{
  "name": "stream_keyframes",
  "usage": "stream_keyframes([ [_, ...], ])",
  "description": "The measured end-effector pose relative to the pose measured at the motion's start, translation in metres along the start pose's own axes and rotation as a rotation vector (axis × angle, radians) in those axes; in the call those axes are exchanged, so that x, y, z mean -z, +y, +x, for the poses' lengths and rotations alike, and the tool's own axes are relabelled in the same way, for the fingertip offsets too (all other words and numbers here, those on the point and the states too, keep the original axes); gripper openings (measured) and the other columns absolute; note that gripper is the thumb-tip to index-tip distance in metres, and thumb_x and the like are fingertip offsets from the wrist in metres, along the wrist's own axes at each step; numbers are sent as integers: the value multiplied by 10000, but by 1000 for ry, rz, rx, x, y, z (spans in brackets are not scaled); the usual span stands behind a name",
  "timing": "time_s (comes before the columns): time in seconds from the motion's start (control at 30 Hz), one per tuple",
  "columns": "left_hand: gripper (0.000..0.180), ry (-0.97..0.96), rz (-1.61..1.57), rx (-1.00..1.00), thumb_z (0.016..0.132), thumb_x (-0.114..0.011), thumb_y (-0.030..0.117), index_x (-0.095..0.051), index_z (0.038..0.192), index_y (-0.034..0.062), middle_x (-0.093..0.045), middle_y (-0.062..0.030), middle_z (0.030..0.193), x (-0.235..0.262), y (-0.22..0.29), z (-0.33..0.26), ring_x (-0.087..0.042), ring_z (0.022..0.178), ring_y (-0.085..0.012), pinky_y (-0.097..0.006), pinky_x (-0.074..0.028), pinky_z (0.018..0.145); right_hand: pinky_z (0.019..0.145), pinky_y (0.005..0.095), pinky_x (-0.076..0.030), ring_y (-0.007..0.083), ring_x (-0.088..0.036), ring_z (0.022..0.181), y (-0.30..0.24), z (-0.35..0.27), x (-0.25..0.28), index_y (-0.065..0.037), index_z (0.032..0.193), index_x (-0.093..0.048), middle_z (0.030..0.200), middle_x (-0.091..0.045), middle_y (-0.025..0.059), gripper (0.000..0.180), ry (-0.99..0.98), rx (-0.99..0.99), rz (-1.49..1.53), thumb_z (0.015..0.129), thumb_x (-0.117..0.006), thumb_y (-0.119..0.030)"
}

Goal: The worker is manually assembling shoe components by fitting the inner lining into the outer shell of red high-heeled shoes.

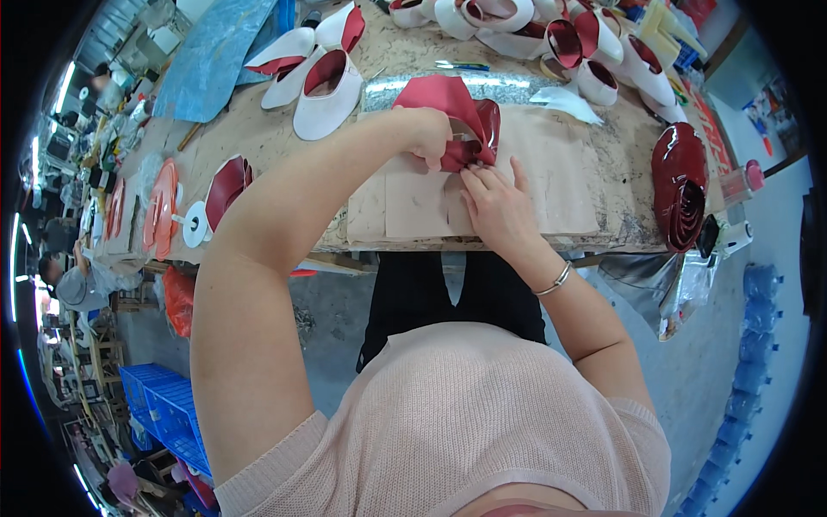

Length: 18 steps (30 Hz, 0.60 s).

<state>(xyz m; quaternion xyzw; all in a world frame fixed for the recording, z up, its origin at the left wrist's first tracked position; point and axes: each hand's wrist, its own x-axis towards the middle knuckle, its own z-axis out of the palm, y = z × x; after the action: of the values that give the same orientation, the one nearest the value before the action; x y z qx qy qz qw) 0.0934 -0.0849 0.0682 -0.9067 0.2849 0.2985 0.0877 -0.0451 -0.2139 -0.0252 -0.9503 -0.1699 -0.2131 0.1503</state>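
Observation:
A red shoe upper piece (461, 112), glossy on one side and matte on the other, lies folded on brown paper sheets (534, 181) on the workbench. My left hand (428, 138) grips its lower edge from the left. My right hand (495, 200) lies just below it, fingertips pinching the same bunched edge. A silver bracelet (556, 280) is on my right wrist.
White shoe uppers with red linings (323, 82) lie at the far left, and several more (594, 43) at the far right. A roll of glossy red material (679, 185) sits at the right edge. Red insole-shaped pieces (162, 207) lie left. Blue crates (168, 414) stand on the floor.

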Motion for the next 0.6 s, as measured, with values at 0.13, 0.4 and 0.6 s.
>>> stream_keyframes([
  [0.13, 499, 37, -50, 11, 681, -761, 286, -653, 1139, 120, -681, -63, 895, -12, 0, -10, -647, 880, -220, -387, -391, 813, 1069, 555, -233, 183, -550, 1089, 2, 1, 4, -72, 1156, -575, 1071, -595, 46, 323, -60, 2, -57, 838, -538, -116],
  [0.4, 262, 168, 87, -54, 704, -734, 213, -720, 965, 192, -670, -45, 963, -24, 5, -10, -598, 984, -214, -437, -333, 863, 950, 455, -344, 223, -516, 981, -21, 12, 4, -24, 1050, -588, 961, -526, 58, 286, -15, 37, -121, 775, -547, -91],
  [0.6, 214, 428, 325, -439, 654, -760, 224, -710, 829, 113, -652, -89, 781, -19, -28, -24, -598, 908, -253, -393, -321, 924, 809, 360, -426, 235, -506, 975, -18, 14, -3, 15, 1023, -590, 968, -526, 77, 293, 5, 87, -88, 754, -560, -96],
])
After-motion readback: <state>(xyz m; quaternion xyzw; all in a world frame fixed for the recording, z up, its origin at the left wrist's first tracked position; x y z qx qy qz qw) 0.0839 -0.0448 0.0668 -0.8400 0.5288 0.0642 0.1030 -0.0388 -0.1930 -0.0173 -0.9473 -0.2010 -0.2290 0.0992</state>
